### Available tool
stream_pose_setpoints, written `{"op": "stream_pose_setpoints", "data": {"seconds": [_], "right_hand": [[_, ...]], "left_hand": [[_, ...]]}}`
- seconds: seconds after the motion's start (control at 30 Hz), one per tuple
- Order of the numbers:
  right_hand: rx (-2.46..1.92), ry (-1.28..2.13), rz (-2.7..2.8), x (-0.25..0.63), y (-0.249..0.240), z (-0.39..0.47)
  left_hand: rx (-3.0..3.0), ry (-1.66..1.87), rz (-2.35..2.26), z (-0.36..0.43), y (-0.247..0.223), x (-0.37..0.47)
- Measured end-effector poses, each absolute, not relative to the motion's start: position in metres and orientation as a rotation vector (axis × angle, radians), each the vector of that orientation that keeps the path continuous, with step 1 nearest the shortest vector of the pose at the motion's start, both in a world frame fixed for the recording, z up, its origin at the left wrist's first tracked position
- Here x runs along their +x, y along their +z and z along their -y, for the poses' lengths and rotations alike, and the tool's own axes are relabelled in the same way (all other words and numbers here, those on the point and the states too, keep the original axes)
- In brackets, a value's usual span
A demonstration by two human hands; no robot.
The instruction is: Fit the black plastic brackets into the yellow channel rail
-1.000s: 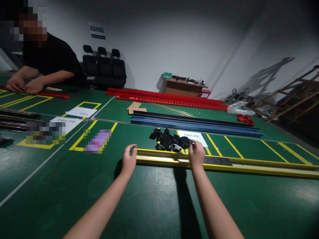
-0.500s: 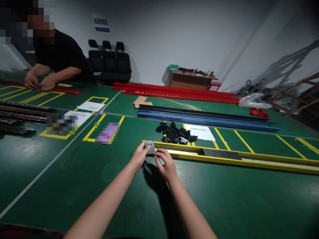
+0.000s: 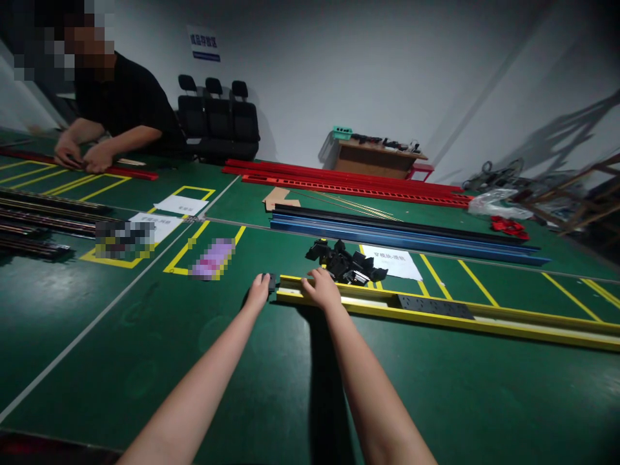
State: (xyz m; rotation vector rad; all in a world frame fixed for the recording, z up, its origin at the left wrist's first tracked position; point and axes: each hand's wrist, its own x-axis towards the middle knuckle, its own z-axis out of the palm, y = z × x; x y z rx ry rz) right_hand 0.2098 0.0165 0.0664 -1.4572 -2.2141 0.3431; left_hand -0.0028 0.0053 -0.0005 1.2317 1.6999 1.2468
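Observation:
A long yellow channel rail (image 3: pixel 436 318) lies across the green table, its near end between my hands. My left hand (image 3: pixel 259 290) is closed on a small black socket module (image 3: pixel 272 282) just off the rail's left end. With its fingers over the channel near that end, my right hand (image 3: pixel 323 289) grips the rail. Farther along, a row of black socket modules (image 3: pixel 433 306) sits inside the channel. Behind the rail is a heap of loose black modules (image 3: pixel 346 261).
Blue and black rails (image 3: pixel 397 236) lie behind the heap, and red rails (image 3: pixel 349 181) farther back. A printed sheet (image 3: pixel 392 261) is beside the heap. Dark rails (image 3: pixel 43 223) lie at left. Across the table a person (image 3: pixel 130 110) works with both hands on a red rail.
My left hand has lowered the socket module from above the rail to its left end. My right hand has moved from beside the module onto the rail.

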Motion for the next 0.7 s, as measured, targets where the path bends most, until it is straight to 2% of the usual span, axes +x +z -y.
{"op": "stream_pose_setpoints", "data": {"seconds": [0.7], "right_hand": [[-1.681, 0.256, 2.386, 0.207, 0.060, -0.019]], "left_hand": [[1.114, 1.232, -1.526, -0.003, 0.001, 0.006]]}}
